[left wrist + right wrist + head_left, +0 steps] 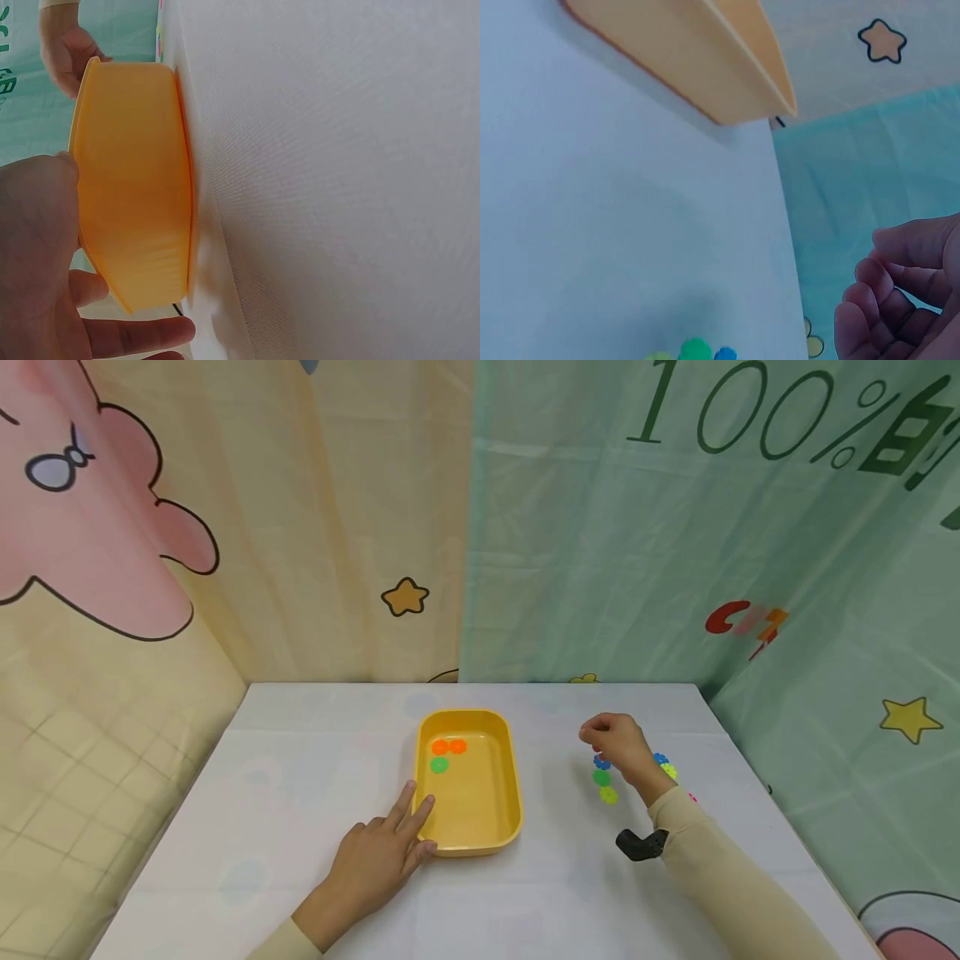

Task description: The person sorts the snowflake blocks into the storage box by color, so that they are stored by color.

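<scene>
A yellow plastic tray (pixel 480 843) lies on the white table, with two orange flower-shaped discs (pixel 440 747) and one green disc (pixel 439 765) in its upper left part. My left hand (pixel 382 856) rests at its left rim, fingers spread and straight; the left wrist view shows the tray's outer wall (pixel 135 180) beside it. To the right, my right hand (pixel 621 745) hovers over a line of discs: blue (pixel 602 762), green (pixel 602 778) and yellow (pixel 608 795). Its fingers are curled and the thumb (pixel 900 244) meets the index fingertip. No piece shows between them.
Right of my right forearm lie a blue disc (pixel 660 758), a yellow disc (pixel 670 771) and a pink bit (pixel 693 798), partly hidden by the arm. A black curved object (pixel 637 845) appears by the right sleeve. Printed curtains (pixel 337 527) hang behind and beside the table.
</scene>
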Demonstrator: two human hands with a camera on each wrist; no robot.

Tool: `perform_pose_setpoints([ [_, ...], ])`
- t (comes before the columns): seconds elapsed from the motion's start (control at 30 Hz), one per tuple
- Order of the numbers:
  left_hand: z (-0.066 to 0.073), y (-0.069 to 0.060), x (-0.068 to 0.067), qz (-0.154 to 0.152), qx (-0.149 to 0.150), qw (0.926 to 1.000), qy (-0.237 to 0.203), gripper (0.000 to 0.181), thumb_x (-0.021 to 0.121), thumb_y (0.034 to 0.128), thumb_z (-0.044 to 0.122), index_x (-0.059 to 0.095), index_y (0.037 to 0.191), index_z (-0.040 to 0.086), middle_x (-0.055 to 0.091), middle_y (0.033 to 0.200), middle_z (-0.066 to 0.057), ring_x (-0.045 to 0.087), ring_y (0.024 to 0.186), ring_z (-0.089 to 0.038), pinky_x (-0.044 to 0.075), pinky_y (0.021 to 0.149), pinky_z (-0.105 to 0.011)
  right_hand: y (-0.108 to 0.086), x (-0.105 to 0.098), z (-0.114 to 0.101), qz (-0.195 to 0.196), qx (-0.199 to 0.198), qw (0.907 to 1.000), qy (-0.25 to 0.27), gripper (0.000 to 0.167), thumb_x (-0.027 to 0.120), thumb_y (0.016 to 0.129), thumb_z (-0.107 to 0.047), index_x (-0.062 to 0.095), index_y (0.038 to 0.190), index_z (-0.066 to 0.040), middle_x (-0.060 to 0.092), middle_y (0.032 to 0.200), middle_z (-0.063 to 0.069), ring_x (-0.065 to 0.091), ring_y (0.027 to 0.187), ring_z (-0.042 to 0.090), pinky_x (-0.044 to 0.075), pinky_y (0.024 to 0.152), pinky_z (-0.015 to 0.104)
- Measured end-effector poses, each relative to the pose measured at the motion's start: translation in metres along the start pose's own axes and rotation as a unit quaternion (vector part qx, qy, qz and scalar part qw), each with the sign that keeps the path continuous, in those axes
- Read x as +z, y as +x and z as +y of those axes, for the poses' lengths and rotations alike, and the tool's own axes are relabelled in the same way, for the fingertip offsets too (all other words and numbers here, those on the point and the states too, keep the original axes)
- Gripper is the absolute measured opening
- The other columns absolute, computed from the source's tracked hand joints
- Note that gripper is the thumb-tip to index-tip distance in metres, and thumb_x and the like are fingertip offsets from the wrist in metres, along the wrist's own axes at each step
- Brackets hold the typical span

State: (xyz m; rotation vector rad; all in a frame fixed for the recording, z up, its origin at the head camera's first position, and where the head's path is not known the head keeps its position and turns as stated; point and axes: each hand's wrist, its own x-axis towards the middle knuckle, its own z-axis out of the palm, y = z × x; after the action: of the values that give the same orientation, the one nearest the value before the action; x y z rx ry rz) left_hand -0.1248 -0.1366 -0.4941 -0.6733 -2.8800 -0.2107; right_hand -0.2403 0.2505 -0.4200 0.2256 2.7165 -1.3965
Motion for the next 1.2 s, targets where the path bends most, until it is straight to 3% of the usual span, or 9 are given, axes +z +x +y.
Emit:
perform_pose_setpoints([
  [0.23, 0.0, -0.001, -0.001, -0.001, -0.002, 1.0, -0.008, 0.064, 0.046, 0.1031, 0.059, 0.044, 0.156, 0.023, 0.034, 0.164, -0.011, 0.071, 0.091, -0.029, 0.054, 0.069, -0.044, 0.003, -0.014, 0.038, 0.026, 0.032, 0.999, -0.019, 0.025, 0.062, 0.101, -0.02, 0.067, 0.114, 0.001, 0.066, 0.103, 0.013, 0.057, 0.092, 0.026, 0.054, 0.074, 0.03],
  [0.47, -0.001, 0.0, -0.002, 0.002, 0.0, 1.0, -0.004, 0.064, 0.045, 0.1029, 0.059, 0.044, 0.156, 0.023, 0.035, 0.163, -0.011, 0.071, 0.09, -0.029, 0.054, 0.068, -0.044, 0.006, -0.014, 0.066, 0.036, 0.05, 0.9976, -0.029, 0.026, 0.062, 0.101, -0.017, 0.065, 0.117, 0.003, 0.063, 0.097, 0.013, 0.056, 0.084, 0.022, 0.053, 0.071, 0.029],
  [0.63, -0.001, 0.0, -0.002, -0.003, 0.0, 1.0, -0.004, 0.064, 0.045, 0.1034, 0.059, 0.042, 0.157, 0.023, 0.032, 0.164, -0.012, 0.071, 0.091, -0.029, 0.054, 0.07, -0.044, 0.01, -0.012, 0.08, 0.043, 0.05, 0.9963, -0.055, 0.021, 0.062, 0.1, -0.014, 0.067, 0.11, 0.003, 0.061, 0.087, 0.009, 0.054, 0.075, 0.019, 0.048, 0.063, 0.028],
  [0.83, -0.002, -0.002, -0.002, -0.01, -0.008, 0.9999, -0.005, 0.064, 0.044, 0.1034, 0.06, 0.043, 0.157, 0.024, 0.031, 0.165, -0.01, 0.071, 0.093, -0.029, 0.053, 0.069, -0.042, 0.01, -0.006, 0.087, 0.024, 0.035, 0.9966, -0.071, 0.019, 0.062, 0.097, -0.012, 0.069, 0.104, 0.004, 0.061, 0.084, 0.009, 0.054, 0.069, 0.018, 0.046, 0.061, 0.029],
  [1.2, -0.003, 0.0, 0.001, -0.002, 0.0, 1.0, -0.001, 0.065, 0.044, 0.103, 0.06, 0.043, 0.157, 0.024, 0.031, 0.165, -0.011, 0.071, 0.091, -0.028, 0.053, 0.067, -0.041, 0.009, 0.002, 0.088, 0.004, 0.075, 0.9951, -0.065, 0.022, 0.065, 0.098, -0.018, 0.067, 0.103, 0.003, 0.057, 0.076, 0.006, 0.053, 0.066, 0.018, 0.046, 0.059, 0.029],
])
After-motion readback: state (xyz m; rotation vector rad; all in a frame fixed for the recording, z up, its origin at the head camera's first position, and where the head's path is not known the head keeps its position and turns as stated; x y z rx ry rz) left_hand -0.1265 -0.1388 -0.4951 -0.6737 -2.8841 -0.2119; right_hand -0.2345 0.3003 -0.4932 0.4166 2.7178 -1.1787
